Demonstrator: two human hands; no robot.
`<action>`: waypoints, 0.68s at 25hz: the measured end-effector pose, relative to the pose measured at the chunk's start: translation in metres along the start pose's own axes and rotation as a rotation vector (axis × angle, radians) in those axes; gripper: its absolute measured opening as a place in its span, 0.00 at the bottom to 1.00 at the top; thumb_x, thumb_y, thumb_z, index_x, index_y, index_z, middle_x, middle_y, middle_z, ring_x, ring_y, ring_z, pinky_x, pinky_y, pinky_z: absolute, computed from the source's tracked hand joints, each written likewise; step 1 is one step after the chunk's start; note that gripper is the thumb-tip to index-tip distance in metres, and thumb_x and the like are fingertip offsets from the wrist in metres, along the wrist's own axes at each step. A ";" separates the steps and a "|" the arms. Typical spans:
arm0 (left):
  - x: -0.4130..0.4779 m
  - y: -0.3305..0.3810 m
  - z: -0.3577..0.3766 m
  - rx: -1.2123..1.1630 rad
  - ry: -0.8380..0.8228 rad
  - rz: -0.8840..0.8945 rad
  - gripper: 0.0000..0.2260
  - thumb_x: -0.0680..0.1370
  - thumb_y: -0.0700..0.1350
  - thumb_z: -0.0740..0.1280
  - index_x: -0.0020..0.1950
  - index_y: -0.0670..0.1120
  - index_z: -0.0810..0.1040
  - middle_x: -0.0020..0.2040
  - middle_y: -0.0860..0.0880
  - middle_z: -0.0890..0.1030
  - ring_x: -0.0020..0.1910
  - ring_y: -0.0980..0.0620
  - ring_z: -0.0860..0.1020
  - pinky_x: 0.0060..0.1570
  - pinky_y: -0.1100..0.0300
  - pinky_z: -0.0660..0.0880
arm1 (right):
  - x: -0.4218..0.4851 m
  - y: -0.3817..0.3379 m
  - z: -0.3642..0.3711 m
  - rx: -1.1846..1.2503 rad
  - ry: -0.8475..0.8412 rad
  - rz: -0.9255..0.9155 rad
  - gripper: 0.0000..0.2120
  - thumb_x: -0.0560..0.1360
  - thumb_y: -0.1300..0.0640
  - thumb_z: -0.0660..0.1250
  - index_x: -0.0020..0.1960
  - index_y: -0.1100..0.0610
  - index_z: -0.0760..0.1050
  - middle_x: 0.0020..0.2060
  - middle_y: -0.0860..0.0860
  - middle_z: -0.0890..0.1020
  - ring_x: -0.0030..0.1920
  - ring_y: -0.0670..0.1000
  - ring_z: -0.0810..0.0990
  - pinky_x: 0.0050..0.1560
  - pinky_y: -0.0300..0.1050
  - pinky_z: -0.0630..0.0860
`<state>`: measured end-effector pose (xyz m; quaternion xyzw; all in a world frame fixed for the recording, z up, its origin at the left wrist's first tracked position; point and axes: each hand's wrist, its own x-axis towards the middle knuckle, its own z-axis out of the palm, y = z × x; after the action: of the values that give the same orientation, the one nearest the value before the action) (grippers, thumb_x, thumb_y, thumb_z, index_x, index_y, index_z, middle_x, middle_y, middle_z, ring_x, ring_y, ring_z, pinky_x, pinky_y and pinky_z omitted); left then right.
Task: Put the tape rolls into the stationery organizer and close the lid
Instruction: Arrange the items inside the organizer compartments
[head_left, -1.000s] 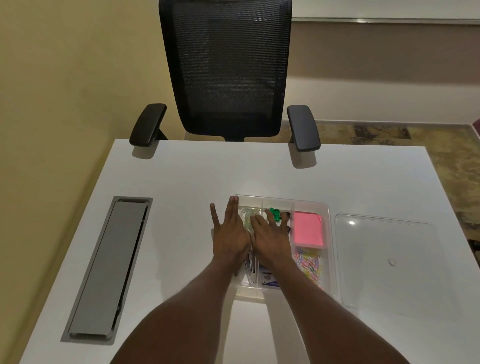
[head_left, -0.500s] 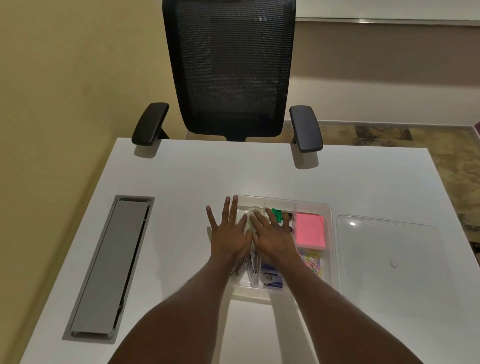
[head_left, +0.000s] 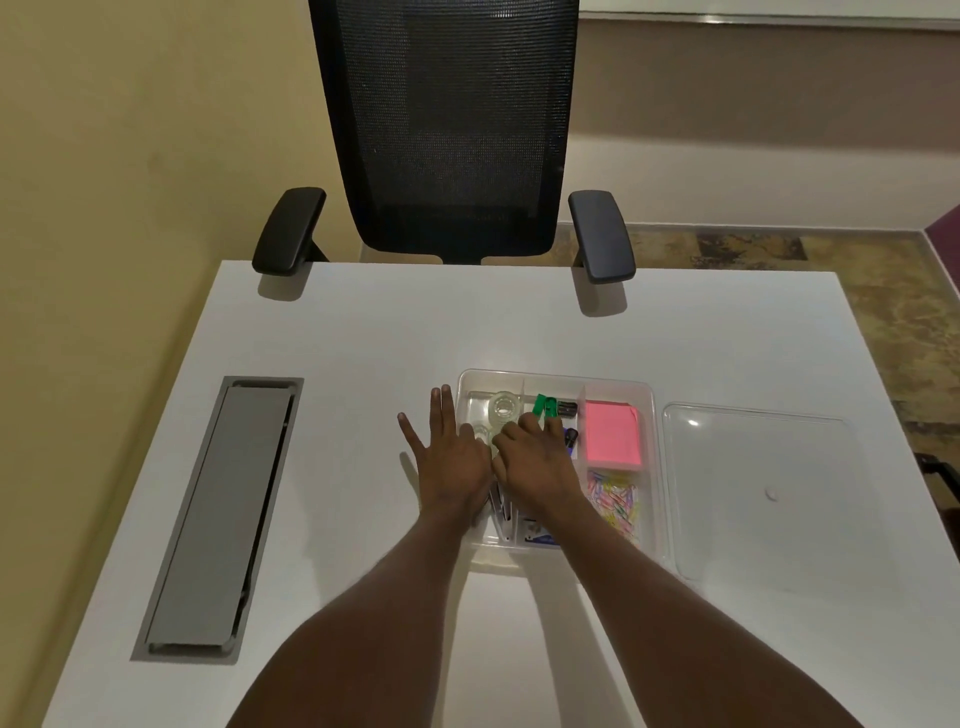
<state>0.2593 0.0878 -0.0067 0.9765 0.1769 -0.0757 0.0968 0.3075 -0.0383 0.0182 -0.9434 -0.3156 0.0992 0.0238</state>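
Now, left to right:
Cable tray cover (head_left: 221, 512): grey, set flush in the white tabletop (head_left: 363, 332), well left of the hands.
Left hand (head_left: 449, 457): flat, fingers spread apart, holding nothing, at the organizer's left wall.
Tape rolls (head_left: 504, 408): clear, in the back-left compartment; a second roll seems to lie under the fingertips.
Right hand (head_left: 535, 462): palm down over the stationery organizer (head_left: 558, 379), fingers loosely together, gripping nothing visible.
Sticky notes (head_left: 612, 434): pink, right compartment; coloured paper clips (head_left: 615, 501) just nearer.
Lid (head_left: 779, 499): clear, off, just right of the organizer.
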 end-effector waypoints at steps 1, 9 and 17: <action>-0.001 0.001 -0.002 -0.023 -0.021 -0.018 0.18 0.86 0.51 0.53 0.61 0.48 0.81 0.88 0.41 0.46 0.88 0.44 0.39 0.79 0.25 0.37 | -0.002 -0.002 0.000 0.005 -0.007 0.002 0.19 0.82 0.48 0.53 0.52 0.55 0.80 0.51 0.51 0.83 0.58 0.56 0.75 0.61 0.58 0.66; -0.001 0.002 -0.009 -0.158 -0.090 -0.132 0.17 0.87 0.54 0.54 0.67 0.53 0.80 0.89 0.45 0.44 0.88 0.47 0.38 0.80 0.27 0.36 | -0.008 -0.003 0.000 0.006 -0.043 0.018 0.20 0.81 0.47 0.52 0.57 0.54 0.79 0.54 0.51 0.83 0.59 0.56 0.74 0.61 0.57 0.66; 0.003 0.004 -0.003 -0.180 -0.103 -0.172 0.17 0.87 0.53 0.56 0.66 0.54 0.81 0.89 0.45 0.45 0.88 0.47 0.37 0.80 0.29 0.33 | -0.008 0.000 -0.002 0.060 -0.054 0.002 0.20 0.82 0.47 0.52 0.64 0.53 0.75 0.62 0.50 0.81 0.63 0.56 0.73 0.63 0.57 0.67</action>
<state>0.2637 0.0861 -0.0038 0.9400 0.2606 -0.1176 0.1862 0.3021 -0.0432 0.0217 -0.9396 -0.3119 0.1343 0.0434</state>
